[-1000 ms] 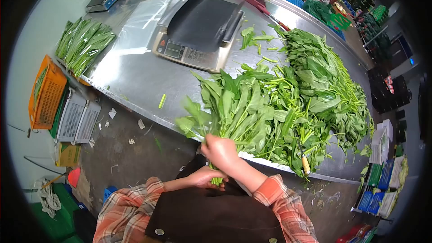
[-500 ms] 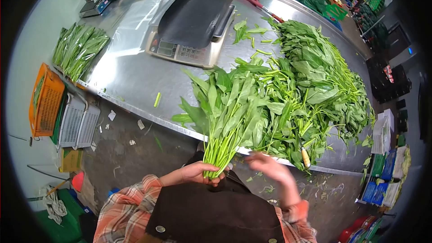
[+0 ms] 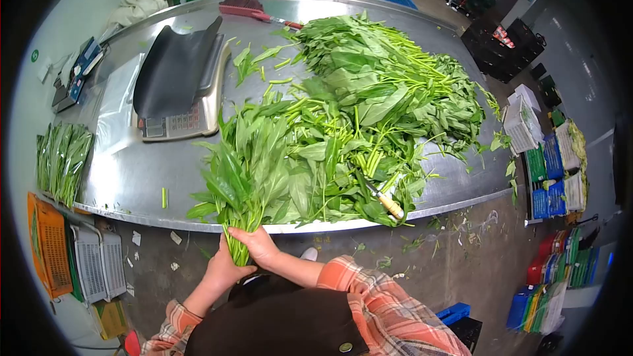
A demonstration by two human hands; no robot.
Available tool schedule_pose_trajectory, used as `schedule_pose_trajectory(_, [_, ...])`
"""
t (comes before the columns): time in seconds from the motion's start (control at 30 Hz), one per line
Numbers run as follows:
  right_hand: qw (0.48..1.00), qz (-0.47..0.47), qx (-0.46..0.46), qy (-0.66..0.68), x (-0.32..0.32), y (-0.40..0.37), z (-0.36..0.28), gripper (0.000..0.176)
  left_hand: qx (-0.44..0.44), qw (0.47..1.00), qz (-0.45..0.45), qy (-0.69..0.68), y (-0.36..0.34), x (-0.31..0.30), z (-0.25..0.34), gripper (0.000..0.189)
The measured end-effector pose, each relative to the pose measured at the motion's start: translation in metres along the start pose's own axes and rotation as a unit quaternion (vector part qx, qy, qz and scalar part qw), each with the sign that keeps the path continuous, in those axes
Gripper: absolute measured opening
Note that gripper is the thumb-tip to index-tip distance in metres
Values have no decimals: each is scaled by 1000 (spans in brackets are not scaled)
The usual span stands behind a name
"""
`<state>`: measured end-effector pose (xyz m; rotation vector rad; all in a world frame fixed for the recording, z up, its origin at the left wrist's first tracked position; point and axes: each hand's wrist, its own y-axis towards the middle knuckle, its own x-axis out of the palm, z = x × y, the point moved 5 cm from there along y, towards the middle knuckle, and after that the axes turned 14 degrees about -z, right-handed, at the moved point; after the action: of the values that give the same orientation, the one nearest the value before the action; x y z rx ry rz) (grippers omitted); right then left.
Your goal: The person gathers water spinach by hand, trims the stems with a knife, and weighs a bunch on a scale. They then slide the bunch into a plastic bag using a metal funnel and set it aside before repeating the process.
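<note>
A bunch of water spinach [image 3: 241,188] stands upright at the table's near edge, its long leaves fanned out above the stems. My left hand [image 3: 224,266] is wrapped round the lower stems. Just above it, my right hand [image 3: 258,248] also grips the stems, fingers closed. Right of the bunch lies a loose heap of the same greens [image 3: 316,178], and behind it a larger pile [image 3: 395,79] with stems pointing right. A knife with a pale wooden handle [image 3: 391,207] rests on the heap near the table edge.
On the metal table [image 3: 132,194] stand a scale [image 3: 173,126] with a dark curved sheet [image 3: 173,72] on it, clear plastic bags [image 3: 119,115] and a red brush [image 3: 247,10]. Bagged greens [image 3: 62,161] lie at the far left. An orange basket [image 3: 49,244] stands below.
My right hand has come across from the right and closed on the stems beside my left hand. The view has swung right, so the table appears shifted left.
</note>
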<state>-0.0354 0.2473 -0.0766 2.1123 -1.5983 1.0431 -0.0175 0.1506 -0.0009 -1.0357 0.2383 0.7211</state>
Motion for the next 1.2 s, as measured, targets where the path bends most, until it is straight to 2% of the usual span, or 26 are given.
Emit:
schedule_pose_trajectory(0.03, [998,21,-22,-54,5,-2,-13,32,5,999,37,13,0,4,1,106])
schedule_pose_trajectory(0.1, [996,-9,-51,-78,11,0,-25,40,68,985,115,-110,5,9,-1,88])
schedule_pose_trajectory(0.2, [984,-117,-72,-111,37,5,-52,52,235,939,183,-172,-2,-18,-1,69])
schedule_pose_trajectory(0.23, [961,-167,-59,-210,40,8,-67,65,232,929,203,-207,-10,-37,0,64])
schedule_pose_trajectory(0.27, [942,-137,-130,-276,43,3,-89,70,234,914,225,-242,-14,-62,5,58])
schedule_pose_trajectory(0.3, [938,-132,-105,-302,38,1,-106,71,240,897,246,-277,-18,-91,9,53])
schedule_pose_trajectory(0.33, [909,-87,-122,-390,19,2,-112,63,238,891,281,-266,-18,-123,7,50])
schedule_pose_trajectory(0.37, [903,-38,-110,-414,15,-6,-137,57,238,884,312,-256,-14,-158,6,47])
schedule_pose_trajectory(0.43, [905,55,-126,-403,-17,-19,-162,55,264,859,388,-205,-6,-232,24,42])
schedule_pose_trajectory(0.5, [893,163,-173,-383,-50,-38,-186,56,328,823,445,-130,15,-301,44,44])
schedule_pose_trajectory(0.57, [819,277,-171,-472,-93,-67,-204,53,278,835,461,-110,58,-354,47,50])
schedule_pose_trajectory(0.6, [802,319,-166,-477,-110,-83,-213,51,236,855,458,-57,83,-371,45,52])
schedule_pose_trajectory(0.63, [733,343,-129,-572,-127,-98,-224,50,192,871,452,-5,109,-386,42,54])
schedule_pose_trajectory(0.67, [640,351,-89,-678,-143,-113,-229,50,147,882,445,47,139,-398,37,55])
schedule_pose_trajectory(0.7, [587,350,5,-730,-157,-123,-229,52,92,909,401,64,177,-404,23,58])
schedule_pose_trajectory(0.77, [588,336,82,-731,-178,-141,-219,45,-5,948,304,94,225,-399,-2,66])
schedule_pose_trajectory(0.83, [603,302,154,-722,-193,-149,-211,39,-32,951,293,92,246,-408,-9,74])
schedule_pose_trajectory(0.9, [567,300,109,-760,-193,-149,-213,33,-46,957,272,91,258,-413,-12,87])
schedule_pose_trajectory(0.97, [538,299,77,-784,-197,-157,-205,28,-127,914,332,196,227,-413,13,98])
schedule_pose_trajectory(1.0, [526,304,70,-791,-189,-157,-211,27,-83,855,449,247,197,-405,36,98])
schedule_pose_trajectory(1.03, [518,316,55,-793,-182,-160,-216,24,70,796,542,259,190,-404,37,84])
schedule_pose_trajectory(1.1, [555,370,85,-740,-144,-155,-229,25,292,767,559,116,140,-363,76,60])
schedule_pose_trajectory(1.13, [572,374,86,-725,-130,-152,-229,26,393,764,498,113,147,-329,76,52])
schedule_pose_trajectory(1.17, [573,365,37,-733,-128,-151,-219,27,486,749,438,105,148,-298,71,44])
schedule_pose_trajectory(1.2, [580,362,53,-728,-121,-145,-207,28,533,758,340,160,159,-258,67,42])
